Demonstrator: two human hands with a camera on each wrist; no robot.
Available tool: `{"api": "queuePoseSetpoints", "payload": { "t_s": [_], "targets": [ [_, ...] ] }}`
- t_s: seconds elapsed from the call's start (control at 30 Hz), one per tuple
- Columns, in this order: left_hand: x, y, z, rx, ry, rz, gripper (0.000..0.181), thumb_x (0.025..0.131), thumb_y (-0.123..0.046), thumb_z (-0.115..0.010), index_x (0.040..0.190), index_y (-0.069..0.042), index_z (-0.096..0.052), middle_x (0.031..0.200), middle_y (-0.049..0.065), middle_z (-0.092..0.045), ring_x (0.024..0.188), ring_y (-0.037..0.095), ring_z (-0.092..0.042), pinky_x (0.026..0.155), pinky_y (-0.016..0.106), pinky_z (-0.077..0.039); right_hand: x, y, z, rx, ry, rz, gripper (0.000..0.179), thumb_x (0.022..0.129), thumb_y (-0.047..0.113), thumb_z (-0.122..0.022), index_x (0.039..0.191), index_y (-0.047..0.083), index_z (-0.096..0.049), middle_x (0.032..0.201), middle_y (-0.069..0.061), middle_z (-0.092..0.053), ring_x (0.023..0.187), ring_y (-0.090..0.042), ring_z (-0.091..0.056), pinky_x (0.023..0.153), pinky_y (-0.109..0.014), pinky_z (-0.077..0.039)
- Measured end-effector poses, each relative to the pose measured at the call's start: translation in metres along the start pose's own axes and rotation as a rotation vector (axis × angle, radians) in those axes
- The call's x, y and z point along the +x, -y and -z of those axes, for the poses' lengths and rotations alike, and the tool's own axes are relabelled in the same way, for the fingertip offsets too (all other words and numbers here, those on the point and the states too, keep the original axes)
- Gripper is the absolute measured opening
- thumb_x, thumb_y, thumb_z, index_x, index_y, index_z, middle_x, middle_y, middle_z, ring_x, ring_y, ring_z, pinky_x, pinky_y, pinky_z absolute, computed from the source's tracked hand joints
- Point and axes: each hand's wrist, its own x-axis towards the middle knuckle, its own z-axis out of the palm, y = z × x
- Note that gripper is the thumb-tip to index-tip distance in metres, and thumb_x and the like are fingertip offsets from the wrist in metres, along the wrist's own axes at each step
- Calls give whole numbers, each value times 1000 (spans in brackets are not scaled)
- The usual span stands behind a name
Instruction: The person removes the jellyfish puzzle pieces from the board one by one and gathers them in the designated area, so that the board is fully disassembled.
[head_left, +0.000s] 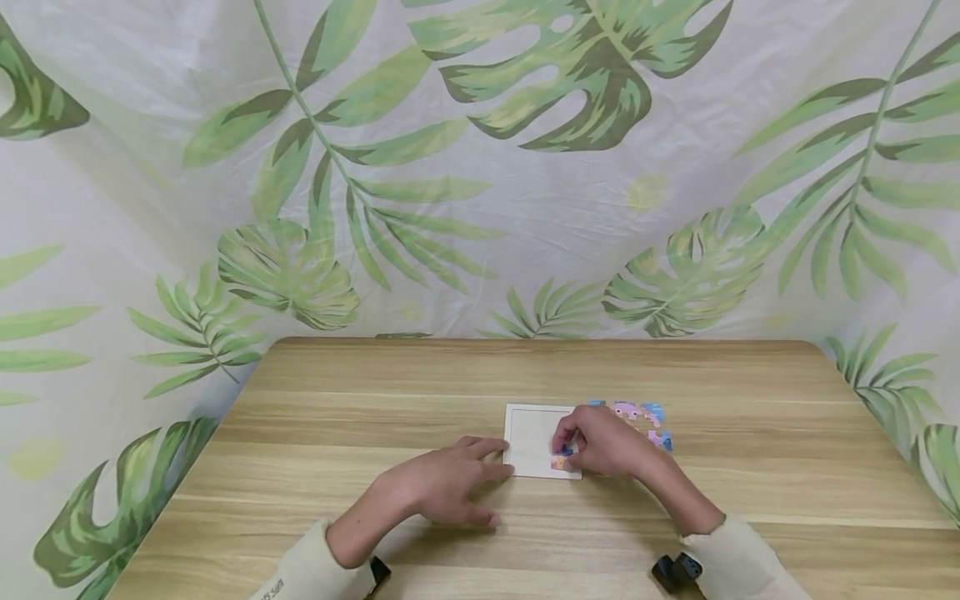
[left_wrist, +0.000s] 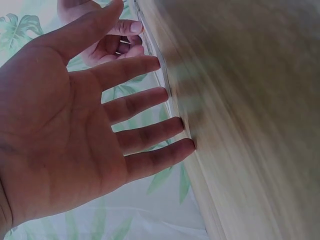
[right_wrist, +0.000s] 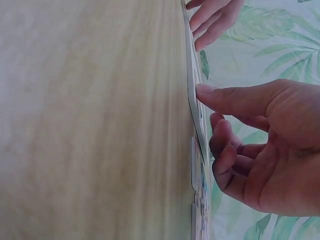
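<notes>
The white puzzle tray [head_left: 531, 440] lay flat near the middle of the wooden table [head_left: 360, 400], a coloured piece [head_left: 561, 460] at its near right corner. The right hand [head_left: 603, 442] sat directly over that corner, pressing the piece with curled fingers. The left hand [head_left: 442, 483], fingers spread flat, steadied the tray's left edge; loose pieces [head_left: 637, 414] lay just right of the tray.

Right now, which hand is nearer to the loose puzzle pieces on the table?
Right. The right hand lies just beside the loose puzzle pieces; the left hand rests across the white board, at its far edge.
</notes>
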Motion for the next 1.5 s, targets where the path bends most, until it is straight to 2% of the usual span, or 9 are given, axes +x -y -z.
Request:
{"api": "queuePoseSetpoints", "payload": {
  "t_s": [0.13,0.3,0.43,0.63,0.8,1.0,1.17,1.37,1.5],
  "targets": [
    [-1,-1,-2,0,-6,17,67,95,-44,-80,155,-21,-60,172,5,-40,157,33,-40,117,55,-51,-1,2,0,-22,4,44,19,84,-5,-85,94,10,-80,82,0,-70,67,-3,-50,63,-21,-46],
    [0,-4,-5,13,-17,26,70,92,-40,-85,154,-20,-60,172,6,-40,158,34,-39,115,56,-53,-2,4,-1,-69,-6,14,27,82,0,-89,107,8,-79,97,-2,-76,71,-2,-53,67,-20,-48],
    [1,-7,-6,51,-38,23,71,89,-36,-89,152,-19,-61,170,7,-42,156,35,-42,111,52,-56,-1,4,-2,-92,-5,-8,31,80,1,-91,107,8,-78,96,1,-75,73,-5,-54,69,-21,-48],
    [1,-11,-8,77,-63,34,74,86,-33,-92,151,-18,-61,169,8,-44,154,35,-44,109,52,-57,-1,3,-1,-84,-5,21,24,80,-1,-90,97,12,-79,84,3,-69,71,-5,-53,67,-22,-47],
    [0,-10,-10,80,-75,28,74,86,-33,-92,151,-17,-61,168,7,-45,153,35,-45,110,50,-57,-4,4,1,-54,6,48,20,87,-1,-84,96,15,-77,86,3,-69,73,-4,-54,69,-22,-48],
    [-1,-10,-11,85,-79,22,74,87,-34,-91,152,-17,-60,168,8,-45,154,35,-45,112,50,-56,-11,5,9,28,39,19,17,97,-2,-70,104,13,-76,90,4,-72,80,-6,-60,71,-23,-52],
    [-1,-10,-10,88,-92,17,74,86,-33,-92,152,-16,-61,167,8,-45,153,35,-45,111,49,-56,-17,1,17,97,37,2,17,98,-1,-66,107,10,-76,86,2,-68,69,-8,-56,65,-23,-49],
    [-3,-10,-12,81,-99,9,74,86,-31,-92,151,-15,-61,167,9,-46,152,36,-46,111,49,-56,-27,-10,26,118,37,18,14,99,3,-66,105,11,-78,78,5,-61,67,-5,-48,62,-21,-42],
    [-3,-11,-12,91,-104,7,74,86,-32,-92,151,-16,-60,167,9,-46,152,35,-46,109,50,-58,-36,-19,30,162,49,25,14,102,5,-66,104,11,-78,78,2,-63,61,-4,-46,55,-20,-41]
  ]
}}
